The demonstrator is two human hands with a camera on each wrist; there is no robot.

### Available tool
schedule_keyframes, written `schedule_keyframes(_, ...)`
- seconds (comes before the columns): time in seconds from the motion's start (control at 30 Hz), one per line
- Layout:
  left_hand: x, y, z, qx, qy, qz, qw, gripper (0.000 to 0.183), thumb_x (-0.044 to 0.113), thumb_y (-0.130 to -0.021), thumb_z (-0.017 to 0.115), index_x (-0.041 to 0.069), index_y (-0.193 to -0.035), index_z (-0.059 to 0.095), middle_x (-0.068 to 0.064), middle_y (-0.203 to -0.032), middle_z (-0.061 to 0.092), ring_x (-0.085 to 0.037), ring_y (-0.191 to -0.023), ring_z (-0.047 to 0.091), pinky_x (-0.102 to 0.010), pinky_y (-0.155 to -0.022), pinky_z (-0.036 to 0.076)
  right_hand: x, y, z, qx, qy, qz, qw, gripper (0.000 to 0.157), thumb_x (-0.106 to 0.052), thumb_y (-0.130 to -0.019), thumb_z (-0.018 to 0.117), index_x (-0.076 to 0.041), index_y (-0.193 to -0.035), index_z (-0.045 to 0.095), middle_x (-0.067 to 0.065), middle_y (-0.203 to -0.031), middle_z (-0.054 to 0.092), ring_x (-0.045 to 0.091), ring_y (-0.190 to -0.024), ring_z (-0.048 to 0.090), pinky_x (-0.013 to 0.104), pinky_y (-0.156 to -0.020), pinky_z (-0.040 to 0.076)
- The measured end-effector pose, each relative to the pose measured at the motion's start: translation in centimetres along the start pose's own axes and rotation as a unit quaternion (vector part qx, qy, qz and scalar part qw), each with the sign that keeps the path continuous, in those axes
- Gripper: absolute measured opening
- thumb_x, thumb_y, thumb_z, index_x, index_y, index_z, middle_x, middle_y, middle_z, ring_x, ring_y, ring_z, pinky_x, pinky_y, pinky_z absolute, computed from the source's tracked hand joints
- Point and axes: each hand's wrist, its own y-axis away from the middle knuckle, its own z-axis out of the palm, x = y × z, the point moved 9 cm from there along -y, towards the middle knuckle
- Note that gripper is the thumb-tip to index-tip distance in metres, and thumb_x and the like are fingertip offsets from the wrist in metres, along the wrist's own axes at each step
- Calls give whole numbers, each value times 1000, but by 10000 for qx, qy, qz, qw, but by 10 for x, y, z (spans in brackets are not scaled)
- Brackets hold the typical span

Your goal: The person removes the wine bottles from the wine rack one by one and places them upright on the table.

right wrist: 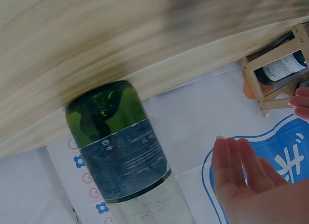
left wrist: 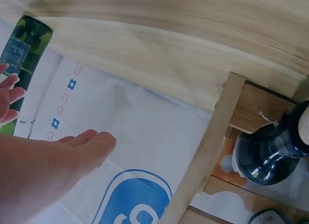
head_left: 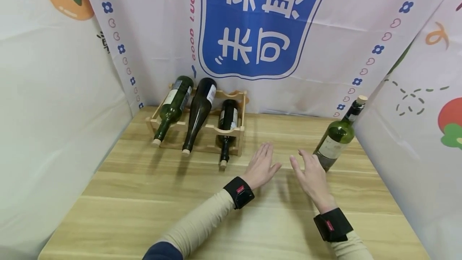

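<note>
My left hand (head_left: 260,166) is over the wooden table, just right of the rack, fingers extended and nothing in its grasp. Farther right, my right hand (head_left: 312,176) has its fingers apart from the thumb and holds nothing. Beside it stands an upright green wine bottle (head_left: 335,138) with a cork and a pale label; in the head view the fingers overlap the bottle's lower edge. A dark label (right wrist: 128,161) shows on this bottle in the right wrist view, with a gap between it and the fingers.
A wooden wine rack (head_left: 238,132) stands at the back left. On its upper level lie a green bottle (head_left: 173,105) and a dark bottle (head_left: 200,107), corks forward. Another dark bottle (head_left: 228,119) lies lower at the right. Printed cloth (head_left: 162,31) hangs behind.
</note>
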Motion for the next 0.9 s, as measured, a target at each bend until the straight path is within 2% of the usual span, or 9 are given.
schedule_keyframes(0.23,-7,4,-4,63,-96,-50,9999,71,37,-97,56,-7,-146,29,-26,-151,34,-36,-143,31,-44,-121,25,-12,-2,7,51,-11,-121,9999,57,-43,-95,57,0,-132,53,20,-125,63,36,-111,56,54,-86,51)
schedule_keyframes(0.4,-11,9,-7,-4,2,-104,9999,70,34,-98,55,-7,-147,28,-26,-152,33,-36,-144,30,-45,-121,24,-17,-3,10,88,-7,-176,9998,57,-42,-94,59,0,-132,54,20,-124,64,37,-111,57,54,-87,51)
schedule_keyframes(0.6,-16,15,-14,81,110,-104,9999,68,34,-98,54,-6,-147,28,-25,-150,36,-36,-142,33,-46,-120,27,-24,-3,17,32,-89,-313,9995,55,-41,-95,58,0,-132,54,20,-124,64,36,-113,57,54,-89,51)
schedule_keyframes(0.9,-20,22,-21,-136,34,-275,9995,69,35,-98,54,-6,-147,28,-25,-152,34,-35,-142,34,-45,-120,26,-39,-5,21,150,-236,-603,9978,51,-36,-94,60,1,-130,56,20,-122,65,36,-110,59,53,-86,52)
